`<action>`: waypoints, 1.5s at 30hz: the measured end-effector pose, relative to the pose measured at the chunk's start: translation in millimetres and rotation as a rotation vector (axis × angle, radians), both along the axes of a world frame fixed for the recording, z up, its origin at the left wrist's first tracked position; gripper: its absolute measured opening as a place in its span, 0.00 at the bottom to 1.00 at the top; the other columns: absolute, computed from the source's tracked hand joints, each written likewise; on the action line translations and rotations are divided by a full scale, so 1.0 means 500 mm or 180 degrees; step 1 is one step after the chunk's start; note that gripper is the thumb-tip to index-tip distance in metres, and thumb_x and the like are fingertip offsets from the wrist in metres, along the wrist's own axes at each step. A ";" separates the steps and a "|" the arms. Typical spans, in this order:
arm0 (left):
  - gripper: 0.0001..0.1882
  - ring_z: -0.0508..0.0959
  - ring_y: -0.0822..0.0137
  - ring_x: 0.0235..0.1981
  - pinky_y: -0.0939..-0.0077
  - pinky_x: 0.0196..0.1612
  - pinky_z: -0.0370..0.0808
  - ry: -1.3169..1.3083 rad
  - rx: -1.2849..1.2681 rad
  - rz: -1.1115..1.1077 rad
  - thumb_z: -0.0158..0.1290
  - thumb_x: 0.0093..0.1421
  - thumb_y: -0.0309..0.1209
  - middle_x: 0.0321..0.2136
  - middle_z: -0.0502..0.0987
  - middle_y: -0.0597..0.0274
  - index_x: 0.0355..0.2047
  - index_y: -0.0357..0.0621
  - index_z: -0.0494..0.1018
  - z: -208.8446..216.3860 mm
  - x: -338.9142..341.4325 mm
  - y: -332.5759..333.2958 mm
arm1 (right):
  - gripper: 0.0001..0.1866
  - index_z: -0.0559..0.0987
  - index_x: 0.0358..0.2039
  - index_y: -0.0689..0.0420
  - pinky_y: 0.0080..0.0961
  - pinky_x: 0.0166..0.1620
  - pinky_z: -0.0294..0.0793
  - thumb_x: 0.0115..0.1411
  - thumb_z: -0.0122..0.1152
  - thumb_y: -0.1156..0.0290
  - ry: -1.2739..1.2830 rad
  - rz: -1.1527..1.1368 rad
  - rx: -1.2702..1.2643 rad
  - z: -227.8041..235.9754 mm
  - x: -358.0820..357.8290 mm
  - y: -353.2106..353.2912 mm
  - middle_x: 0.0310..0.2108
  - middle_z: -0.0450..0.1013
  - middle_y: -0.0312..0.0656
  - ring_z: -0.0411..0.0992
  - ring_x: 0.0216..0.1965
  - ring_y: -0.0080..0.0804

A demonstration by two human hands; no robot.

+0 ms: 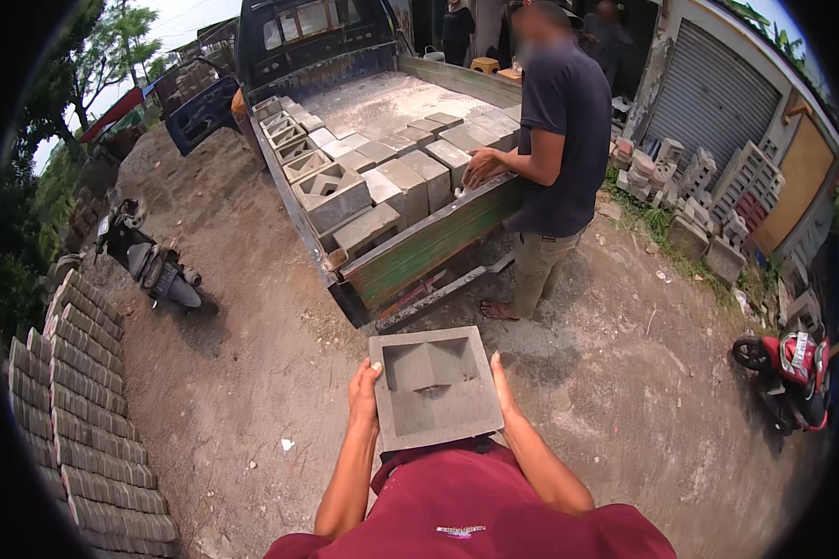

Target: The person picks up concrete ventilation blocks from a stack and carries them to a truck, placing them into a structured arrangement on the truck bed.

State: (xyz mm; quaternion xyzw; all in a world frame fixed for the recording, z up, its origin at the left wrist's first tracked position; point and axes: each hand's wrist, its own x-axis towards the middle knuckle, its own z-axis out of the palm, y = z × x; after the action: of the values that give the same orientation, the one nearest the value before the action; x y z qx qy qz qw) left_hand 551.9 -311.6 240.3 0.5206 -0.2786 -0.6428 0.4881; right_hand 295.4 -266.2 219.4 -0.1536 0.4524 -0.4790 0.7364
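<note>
Square grey concrete vent block with recessed pyramid-shaped hollows (pixel 435 385) at lower centre of frame, carried flat against the chest. Left hand (pixel 364 391) clamped on its left edge, fingers curled around the rim; right hand (pixel 502 384) flat along the right edge, fingers pressed together and pointing up-frame. Both gripping, block clear of the ground.

Progress estimate: roughly half loaded. Flatbed of the dark pickup truck with green side board (pixel 419 244) in upper centre holds rows of matching grey blocks (pixel 373 163) over its near half; bare bed showing toward the far upper-right part. Gap of bare dirt between carried block and tailgate, so this one not yet on the bed.

Second person in dark shirt (pixel 555 140) at right side of the bed, hands on a block at the edge (pixel 480 168).

Stacks of grey ridged pavers (pixel 84 410) along left edge of frame. More blocks piled by the shutter (pixel 699 200) at upper right. Parked scooter (pixel 154 261) at left, red one (pixel 792 368) at right.
</note>
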 end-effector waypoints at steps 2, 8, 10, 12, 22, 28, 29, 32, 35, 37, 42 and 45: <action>0.41 0.65 0.59 0.59 0.68 0.60 0.60 -0.0024 0.0065 -0.0012 0.54 0.55 0.44 0.58 0.66 0.48 0.63 0.30 0.56 -0.008 -0.010 -0.058 | 0.48 0.63 0.63 0.59 0.32 0.59 0.65 0.60 0.34 0.28 -0.0038 0.0019 0.0030 0.005 -0.010 -0.054 0.59 0.65 0.48 0.66 0.58 0.38; 0.41 0.68 0.62 0.57 0.71 0.59 0.63 0.0274 -0.0327 -0.0119 0.54 0.56 0.42 0.57 0.67 0.48 0.64 0.29 0.55 0.030 -0.049 -0.282 | 0.44 0.64 0.63 0.59 0.32 0.58 0.66 0.62 0.39 0.32 0.0097 -0.0209 -0.0268 0.035 -0.036 -0.278 0.59 0.65 0.48 0.66 0.57 0.37; 0.41 0.70 0.63 0.55 0.73 0.58 0.64 0.0243 -0.0502 -0.0146 0.54 0.56 0.41 0.56 0.68 0.49 0.63 0.28 0.55 0.046 -0.057 -0.361 | 0.42 0.64 0.62 0.59 0.32 0.57 0.67 0.63 0.41 0.34 0.0019 -0.0333 -0.0458 0.040 -0.045 -0.347 0.59 0.65 0.48 0.66 0.56 0.37; 0.41 0.70 0.64 0.55 0.74 0.58 0.64 0.0246 -0.0619 -0.0171 0.53 0.56 0.40 0.56 0.68 0.50 0.63 0.28 0.55 0.076 -0.063 -0.440 | 0.39 0.65 0.61 0.61 0.31 0.55 0.69 0.64 0.45 0.39 -0.0055 -0.0252 -0.0740 0.050 -0.051 -0.406 0.57 0.66 0.48 0.68 0.54 0.36; 0.39 0.71 0.63 0.52 0.74 0.55 0.66 0.0302 -0.0472 -0.0380 0.51 0.58 0.43 0.54 0.69 0.49 0.63 0.31 0.56 0.080 -0.075 -0.748 | 0.25 0.72 0.50 0.65 0.27 0.45 0.72 0.59 0.58 0.58 0.0036 -0.0181 -0.0599 0.098 -0.068 -0.687 0.42 0.74 0.43 0.73 0.43 0.31; 0.34 0.73 0.66 0.48 0.74 0.50 0.70 0.0278 -0.0369 -0.0451 0.50 0.58 0.44 0.49 0.73 0.58 0.60 0.37 0.62 0.070 -0.092 -0.866 | 0.25 0.72 0.50 0.65 0.27 0.45 0.72 0.60 0.57 0.58 0.0002 -0.0180 -0.0570 0.082 -0.088 -0.806 0.42 0.74 0.43 0.73 0.43 0.30; 0.33 0.73 0.66 0.47 0.74 0.50 0.70 0.0236 -0.0371 -0.0437 0.50 0.58 0.44 0.49 0.73 0.58 0.60 0.37 0.62 0.062 -0.093 -0.883 | 0.25 0.73 0.50 0.65 0.26 0.45 0.72 0.60 0.57 0.58 0.0017 -0.0197 -0.0603 0.084 -0.089 -0.824 0.42 0.74 0.43 0.73 0.42 0.30; 0.32 0.74 0.66 0.47 0.73 0.49 0.70 0.0163 -0.0425 -0.0456 0.49 0.59 0.46 0.48 0.74 0.58 0.58 0.37 0.65 0.083 -0.110 -0.925 | 0.24 0.73 0.48 0.64 0.26 0.43 0.73 0.60 0.58 0.58 -0.0029 -0.0216 -0.0609 0.080 -0.097 -0.869 0.40 0.75 0.42 0.74 0.40 0.30; 0.31 0.74 0.65 0.47 0.72 0.49 0.70 0.0142 -0.0235 -0.0525 0.48 0.62 0.49 0.48 0.74 0.57 0.57 0.39 0.67 0.122 -0.127 -0.974 | 0.22 0.74 0.47 0.64 0.26 0.43 0.73 0.60 0.58 0.58 -0.0182 -0.0185 -0.0594 0.074 -0.114 -0.931 0.39 0.75 0.42 0.75 0.38 0.30; 0.31 0.75 0.65 0.47 0.72 0.50 0.70 0.0278 -0.0210 -0.0474 0.47 0.63 0.51 0.48 0.74 0.56 0.56 0.40 0.68 0.127 -0.131 -1.004 | 0.22 0.74 0.46 0.64 0.26 0.42 0.74 0.60 0.58 0.59 -0.0193 -0.0267 -0.0634 0.086 -0.110 -0.968 0.38 0.75 0.42 0.75 0.37 0.30; 0.30 0.75 0.62 0.48 0.68 0.50 0.71 0.0261 -0.0374 -0.0475 0.46 0.64 0.52 0.50 0.74 0.55 0.57 0.43 0.68 0.126 -0.134 -1.073 | 0.21 0.74 0.48 0.64 0.24 0.44 0.73 0.61 0.58 0.60 -0.0235 -0.0185 -0.0741 0.109 -0.114 -1.052 0.40 0.75 0.42 0.75 0.39 0.28; 0.31 0.74 0.61 0.49 0.66 0.51 0.71 0.0387 -0.0306 -0.0548 0.46 0.63 0.52 0.51 0.72 0.54 0.59 0.43 0.65 0.128 -0.139 -1.112 | 0.21 0.76 0.47 0.63 0.23 0.44 0.72 0.60 0.58 0.60 -0.0042 -0.0214 -0.0819 0.102 -0.117 -1.104 0.41 0.75 0.41 0.74 0.41 0.27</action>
State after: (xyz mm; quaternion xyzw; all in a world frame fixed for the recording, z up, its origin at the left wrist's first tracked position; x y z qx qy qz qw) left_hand 482.3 -867.4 304.2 0.4309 -0.3227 -0.6985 0.4715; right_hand 236.7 -818.0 270.2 -0.2283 0.3872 -0.5585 0.6971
